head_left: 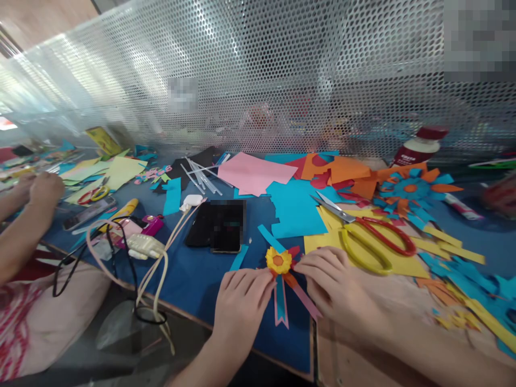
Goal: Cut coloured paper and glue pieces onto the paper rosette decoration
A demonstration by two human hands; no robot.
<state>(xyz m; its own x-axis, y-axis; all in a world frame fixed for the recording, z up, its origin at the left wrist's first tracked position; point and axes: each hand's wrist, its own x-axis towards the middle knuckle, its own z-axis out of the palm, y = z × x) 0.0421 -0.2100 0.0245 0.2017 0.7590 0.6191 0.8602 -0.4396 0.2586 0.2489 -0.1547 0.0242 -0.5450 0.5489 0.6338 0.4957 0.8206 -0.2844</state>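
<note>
Between my hands, over the near edge of the blue table, is a paper flower (279, 260) with yellow petals and an orange centre. Forked paper ribbons in pink, blue and orange hang from it. My left hand (244, 301) pinches its left lower side with thumb and finger. At the right side, my right hand (336, 282) has its fingers closed on the flower's edge, by a red paper piece (295, 251). Scissors (365, 231) with one red and one yellow handle lie on yellow paper (322, 236) just beyond my right hand.
A black phone (226, 226) lies beyond my left hand. Behind are blue paper (296, 207), pink paper (253, 172) and glue sticks (201, 174). A larger blue-orange paper flower (411, 188) and a bottle (419, 148) stand right. Cables (161, 269) hang left, near another person's hands (44, 191).
</note>
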